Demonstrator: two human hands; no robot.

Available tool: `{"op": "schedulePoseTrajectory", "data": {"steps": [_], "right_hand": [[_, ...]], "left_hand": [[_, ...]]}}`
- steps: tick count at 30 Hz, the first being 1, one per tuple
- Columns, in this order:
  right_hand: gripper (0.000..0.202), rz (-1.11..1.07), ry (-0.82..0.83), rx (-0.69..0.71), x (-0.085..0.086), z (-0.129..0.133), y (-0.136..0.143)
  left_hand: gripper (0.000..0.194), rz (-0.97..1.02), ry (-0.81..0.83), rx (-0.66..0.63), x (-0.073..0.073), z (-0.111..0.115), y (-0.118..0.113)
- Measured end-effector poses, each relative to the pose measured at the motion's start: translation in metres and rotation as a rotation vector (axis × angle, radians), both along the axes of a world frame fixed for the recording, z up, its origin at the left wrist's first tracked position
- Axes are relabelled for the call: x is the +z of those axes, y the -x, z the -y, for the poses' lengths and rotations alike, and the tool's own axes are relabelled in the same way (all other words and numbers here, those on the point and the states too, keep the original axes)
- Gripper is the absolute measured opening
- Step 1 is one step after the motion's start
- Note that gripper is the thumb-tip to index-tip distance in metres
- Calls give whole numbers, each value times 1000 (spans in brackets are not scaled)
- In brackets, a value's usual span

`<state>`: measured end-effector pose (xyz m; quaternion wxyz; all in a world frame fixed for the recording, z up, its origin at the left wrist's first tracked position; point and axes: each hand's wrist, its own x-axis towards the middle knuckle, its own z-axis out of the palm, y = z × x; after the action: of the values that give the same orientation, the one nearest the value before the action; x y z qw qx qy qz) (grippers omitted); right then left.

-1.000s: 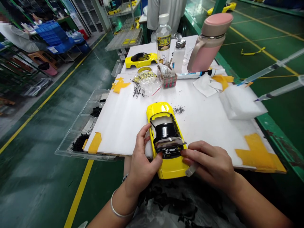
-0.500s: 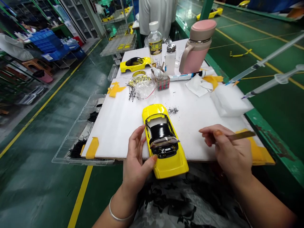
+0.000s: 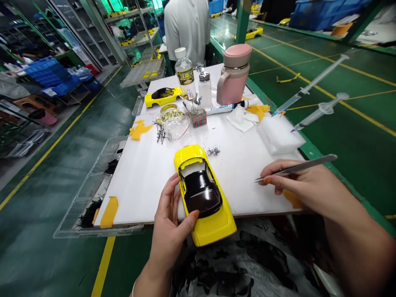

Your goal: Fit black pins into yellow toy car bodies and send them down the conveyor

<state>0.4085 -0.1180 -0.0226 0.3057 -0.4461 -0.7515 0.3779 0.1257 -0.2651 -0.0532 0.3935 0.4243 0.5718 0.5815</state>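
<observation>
My left hand [image 3: 170, 227] holds a yellow model car body [image 3: 213, 233] at the table's front edge. Its thumb rests on the body beside the rear window and its fingers lie along the left side. A dark glossy window panel [image 3: 204, 200] lies in the opening behind the black roof [image 3: 198, 179]. Over the board on the right, my right hand [image 3: 293, 181] is closed on metal tweezers [image 3: 315, 162], their tips pointing left, apart from the car. Nothing shows between the tips. Small black bits [image 3: 213, 152] lie scattered beyond the car.
At the back stand another yellow car body [image 3: 162, 97], a clear bottle [image 3: 185, 76], a metal-topped bottle [image 3: 204, 90] and a pink mug [image 3: 233, 78]. Two syringes [image 3: 309, 93] stick in white foam [image 3: 278, 136]. A clear compartment tray [image 3: 88, 194] with black parts sits left. A person [image 3: 187, 31] stands beyond.
The dark window panel was tilted up with black parts showing beneath; now it lies down over them. The tweezers have turned so their tips show. The whole view has shifted.
</observation>
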Motion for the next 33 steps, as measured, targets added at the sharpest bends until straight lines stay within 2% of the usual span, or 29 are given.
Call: {"op": "schedulePoseTrajectory", "data": {"steps": [3, 7, 10, 13, 17, 21, 27, 33], "right_hand": [[36, -107, 101, -50, 13, -14, 17], [26, -211, 102, -58, 22, -39, 53], [26, -276, 129, -27, 17, -53, 75], [24, -299, 141, -14, 2, -58, 87], [29, -317, 137, -10, -18, -57, 92], [32, -307, 136, 4, -30, -59, 94], [25, -255, 124, 24, -35, -62, 94], [16, -209, 107, -13, -31, -60, 92]], "left_hand": [[63, -37, -1, 3, 0, 1, 0], [55, -84, -22, 1, -1, 1, 0], [48, -138, -16, -22, -1, 2, 4], [43, -140, -49, -18, 0, -2, 10], [33, -139, -112, 44, -1, -13, 21], [26, -225, -107, 79, -5, -27, 29], [25, -322, -123, 114, -15, -34, 33], [22, -270, -160, 151, -17, -29, 32]]}}
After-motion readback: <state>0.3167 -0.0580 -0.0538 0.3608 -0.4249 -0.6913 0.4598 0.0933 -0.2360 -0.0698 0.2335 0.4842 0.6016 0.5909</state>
